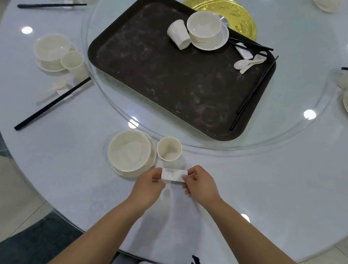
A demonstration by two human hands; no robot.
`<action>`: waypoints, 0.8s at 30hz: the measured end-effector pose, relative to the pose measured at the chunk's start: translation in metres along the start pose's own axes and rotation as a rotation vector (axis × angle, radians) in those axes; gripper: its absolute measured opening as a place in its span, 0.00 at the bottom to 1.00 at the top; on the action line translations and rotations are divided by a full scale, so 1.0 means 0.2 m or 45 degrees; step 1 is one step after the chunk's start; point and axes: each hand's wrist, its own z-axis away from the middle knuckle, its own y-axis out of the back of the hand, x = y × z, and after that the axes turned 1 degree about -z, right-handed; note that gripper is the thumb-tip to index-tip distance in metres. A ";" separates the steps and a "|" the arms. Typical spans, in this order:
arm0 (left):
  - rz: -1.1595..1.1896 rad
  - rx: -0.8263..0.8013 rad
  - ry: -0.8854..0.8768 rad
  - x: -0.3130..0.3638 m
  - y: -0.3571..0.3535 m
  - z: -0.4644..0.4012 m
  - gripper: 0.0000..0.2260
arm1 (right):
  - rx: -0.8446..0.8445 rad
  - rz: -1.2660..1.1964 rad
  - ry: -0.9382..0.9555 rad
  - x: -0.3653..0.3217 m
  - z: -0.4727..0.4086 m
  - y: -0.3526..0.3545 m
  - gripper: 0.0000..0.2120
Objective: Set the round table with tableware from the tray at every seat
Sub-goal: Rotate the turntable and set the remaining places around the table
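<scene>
Head view | left hand [149, 186] and right hand [201, 185] fingers pinch opposite ends of white rest [174, 175] over table [270, 185] | cup [169, 149] just beyond fingers | bowl [129, 149] beyond-left

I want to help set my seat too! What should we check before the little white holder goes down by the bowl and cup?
1. Both hands grip the holder: left hand and right hand pinch the ends of the white rest. Ok.
2. Bowl on plate already at this seat. Ok.
3. Cup upright beside the bowl. Ok.
4. Bare cloth just under the rest to set it on. Ok.
5. Spoon and chopsticks at this seat: none yet. Not ok.
6. More on the tray: spoons and chopsticks remain. Ok.
</scene>
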 end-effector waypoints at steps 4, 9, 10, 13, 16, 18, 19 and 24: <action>-0.056 0.024 0.025 -0.01 -0.01 -0.01 0.13 | -0.008 0.085 0.015 0.00 -0.01 0.00 0.05; -0.165 0.034 0.036 -0.01 -0.02 -0.03 0.12 | 0.013 0.201 0.007 0.00 -0.01 -0.01 0.06; -0.219 0.046 0.041 -0.01 -0.02 -0.03 0.13 | 0.015 0.204 0.002 0.00 -0.01 -0.01 0.06; -0.372 0.125 -0.014 0.00 0.00 -0.02 0.15 | 0.026 0.225 -0.002 -0.01 0.00 0.02 0.07; -0.349 0.179 -0.105 0.04 0.03 0.01 0.10 | 0.097 0.202 0.018 -0.04 0.00 0.09 0.09; -0.316 0.202 -0.147 0.08 0.06 0.01 0.06 | 0.177 0.138 0.052 -0.09 0.00 0.16 0.09; -0.292 0.211 -0.169 0.10 0.08 0.01 0.05 | 0.231 0.103 0.085 -0.12 0.00 0.20 0.10; -0.161 0.260 -0.257 0.28 0.12 0.00 0.05 | 0.580 -0.086 0.207 -0.29 -0.10 0.46 0.07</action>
